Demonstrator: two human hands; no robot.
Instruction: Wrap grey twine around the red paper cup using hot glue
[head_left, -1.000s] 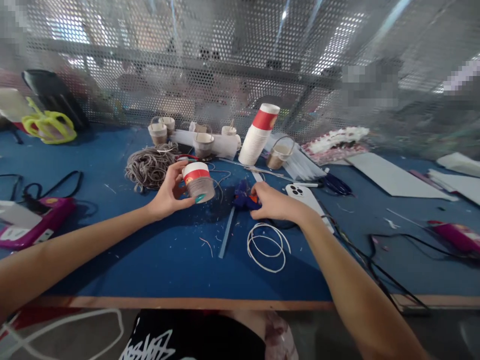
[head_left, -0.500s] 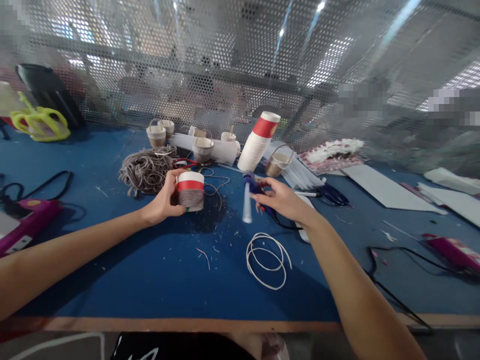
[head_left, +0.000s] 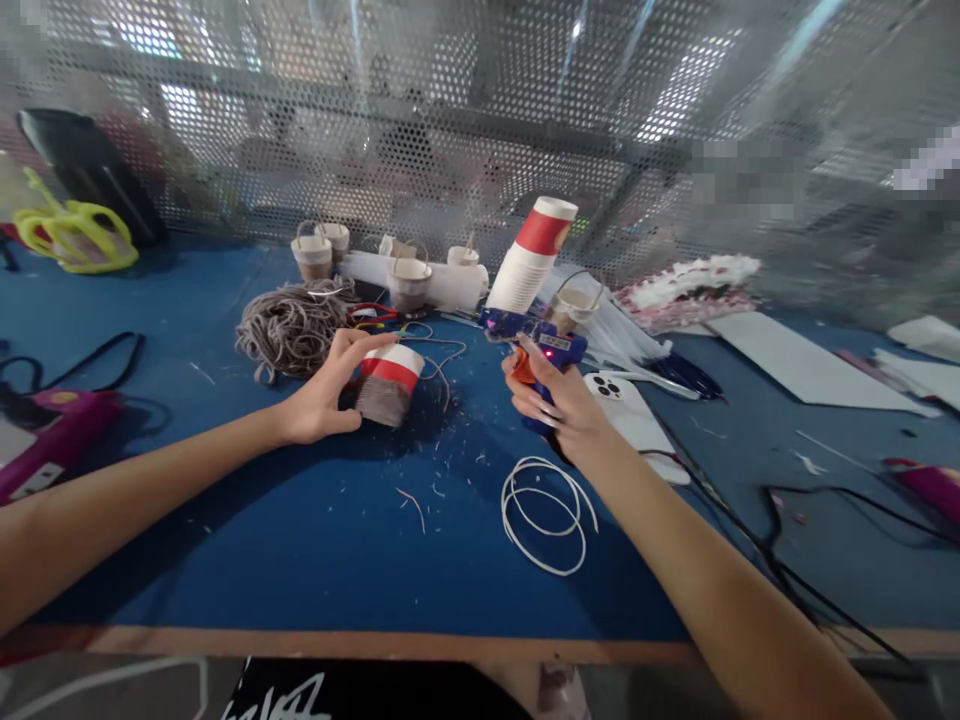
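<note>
My left hand (head_left: 326, 390) holds a paper cup (head_left: 391, 378), with the thumb low on its side and the fingers over the top. The cup has a white and red upper part and grey cord wound around its lower part. It leans to the right, just above or on the table. A blue glue gun (head_left: 559, 345) with an orange trigger is gripped in my right hand (head_left: 551, 400). Its nozzle points left and a small red light glows on its side. Grey cord (head_left: 292, 325) lies in a tangled heap behind my left hand.
A leaning stack of paper cups (head_left: 529, 255) stands behind the glue gun. Small cord-wrapped buckets (head_left: 409, 285) stand at the back. A coil of white cord (head_left: 547, 515) and a phone (head_left: 637, 420) lie near my right arm. A magenta glue gun (head_left: 60, 440) is at left.
The glue gun has been turned in my right hand, from its clear stick facing me to its nozzle pointing left. The cup has tilted, and my left fingers have shifted over its top.
</note>
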